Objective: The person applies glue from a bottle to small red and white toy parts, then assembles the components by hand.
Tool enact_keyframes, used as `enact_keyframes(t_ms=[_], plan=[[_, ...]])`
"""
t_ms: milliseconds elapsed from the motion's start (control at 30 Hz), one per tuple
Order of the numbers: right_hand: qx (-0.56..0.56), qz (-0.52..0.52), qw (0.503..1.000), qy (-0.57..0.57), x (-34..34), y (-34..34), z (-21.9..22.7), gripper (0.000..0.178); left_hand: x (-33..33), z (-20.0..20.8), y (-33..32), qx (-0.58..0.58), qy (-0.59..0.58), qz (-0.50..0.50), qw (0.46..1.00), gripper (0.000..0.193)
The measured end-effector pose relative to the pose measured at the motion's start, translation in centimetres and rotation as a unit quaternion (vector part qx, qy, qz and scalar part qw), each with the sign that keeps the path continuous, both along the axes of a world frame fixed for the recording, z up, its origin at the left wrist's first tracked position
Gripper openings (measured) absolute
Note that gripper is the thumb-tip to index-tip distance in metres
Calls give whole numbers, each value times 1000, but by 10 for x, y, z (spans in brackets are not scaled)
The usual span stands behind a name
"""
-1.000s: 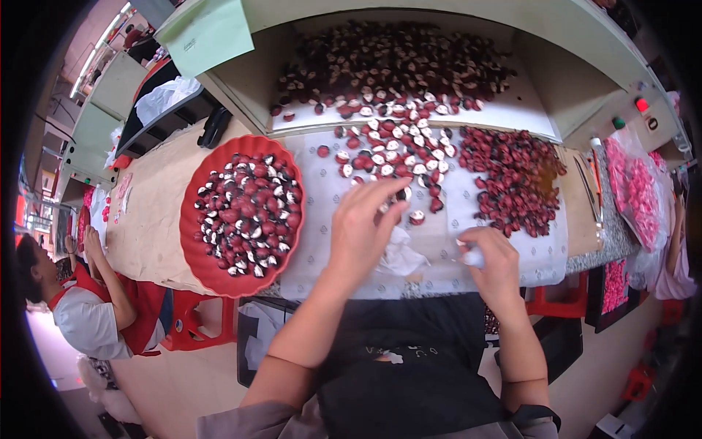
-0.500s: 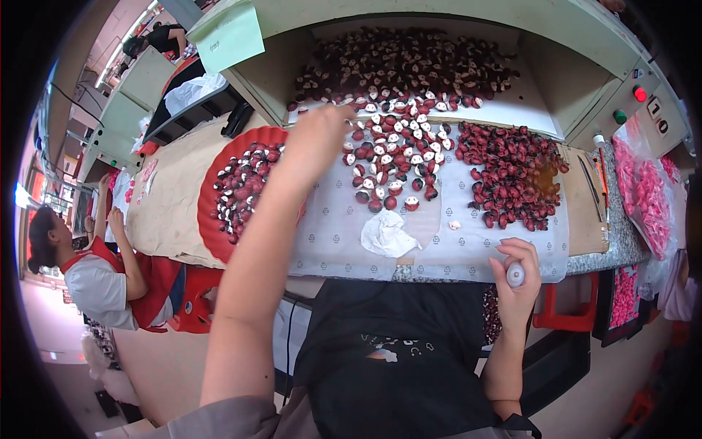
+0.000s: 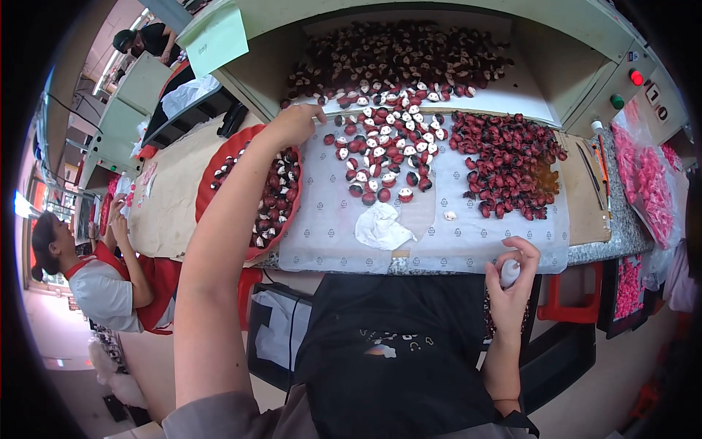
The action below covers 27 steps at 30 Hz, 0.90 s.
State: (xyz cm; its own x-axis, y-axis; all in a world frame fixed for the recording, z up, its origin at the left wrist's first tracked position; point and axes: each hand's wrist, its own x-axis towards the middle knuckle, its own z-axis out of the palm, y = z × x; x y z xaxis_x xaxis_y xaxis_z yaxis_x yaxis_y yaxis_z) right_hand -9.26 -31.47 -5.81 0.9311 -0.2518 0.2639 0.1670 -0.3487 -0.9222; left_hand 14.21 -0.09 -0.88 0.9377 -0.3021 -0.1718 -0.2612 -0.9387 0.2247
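Note:
My left hand (image 3: 296, 124) is raised beyond the upper right rim of a red scalloped bowl (image 3: 202, 192). Its fingers are bent together; whatever they hold, if anything, is hidden. Small round dark-red and white pieces (image 3: 281, 194) fill the bowl, partly covered by my left forearm. More such pieces (image 3: 387, 150) lie scattered on the white printed sheet (image 3: 314, 245), right of that hand. By the table's front edge, my right hand (image 3: 515, 282) is closed round a small white bottle (image 3: 510, 273) with a nozzle. A crumpled white tissue (image 3: 382, 227) rests between the hands.
Many pieces (image 3: 409, 58) spread inside the open-fronted cabinet behind. At right are a heap of dark-red pieces (image 3: 504, 161), tweezers (image 3: 591, 172) and a bag of pink pieces (image 3: 647, 183). A dark tray (image 3: 191, 102) stands at back left. A co-worker (image 3: 110, 282) sits at far left.
My left hand has moved left, away from the scattered pieces towards the bowl. My right hand keeps the bottle near the front edge. The whole view has shifted slightly.

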Motion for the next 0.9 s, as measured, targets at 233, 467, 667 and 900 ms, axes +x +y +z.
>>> enact_keyframes(t_ms=[233,467,667,900], plan=[[138,73,987,-34,-6,1,-5,37,-6,-7,-1,-85,24,-38,995,15],[146,78,986,9,-11,5,17,32,-86,46,-48,-491,23,36,870,13],[213,40,976,-34,-19,20,30,32,-169,-10,-86,-681,291,62,669,20],[363,-35,924,-115,-19,16,28,34,-182,-46,-118,-769,424,98,468,31]])
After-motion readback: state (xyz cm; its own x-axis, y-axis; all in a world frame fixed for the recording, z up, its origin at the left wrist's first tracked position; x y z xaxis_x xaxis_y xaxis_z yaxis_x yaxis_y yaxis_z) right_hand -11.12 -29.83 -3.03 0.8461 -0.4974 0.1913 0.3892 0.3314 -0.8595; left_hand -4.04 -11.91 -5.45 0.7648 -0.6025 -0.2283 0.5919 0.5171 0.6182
